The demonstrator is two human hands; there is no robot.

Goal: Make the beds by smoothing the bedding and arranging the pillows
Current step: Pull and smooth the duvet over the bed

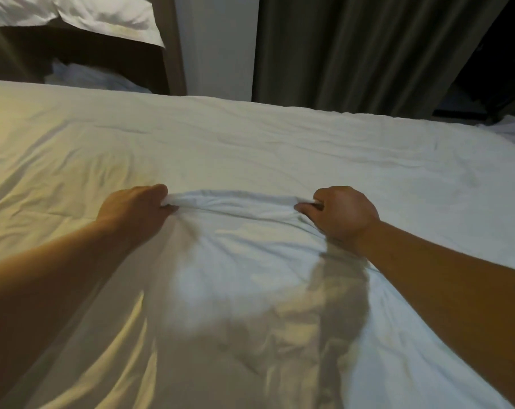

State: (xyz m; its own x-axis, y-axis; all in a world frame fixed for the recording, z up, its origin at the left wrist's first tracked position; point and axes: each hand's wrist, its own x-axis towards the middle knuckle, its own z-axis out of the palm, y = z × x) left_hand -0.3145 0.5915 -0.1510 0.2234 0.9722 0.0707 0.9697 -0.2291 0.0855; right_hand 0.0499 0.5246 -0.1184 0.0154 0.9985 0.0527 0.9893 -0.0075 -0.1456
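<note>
Head view: I see the left hand [138, 206] and right hand [343, 215] each pinching a raised fold of the white sheet [238, 202] mid-bed, well short of the curtain [353, 48]. Uneven pulling would likely skew the sheet and add creases.

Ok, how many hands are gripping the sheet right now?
2. The left hand pinches one end of a raised fold in the sheet; the right hand pinches the other.

Dim room. Warm yellow light from the left tints that side of the white sheet [250, 143]; its middle and right look cool and pale. A soft shadow falls below the right hand [342, 214]. The near folds are blurred, and the sheet's far edge bows from lens distortion.
</note>
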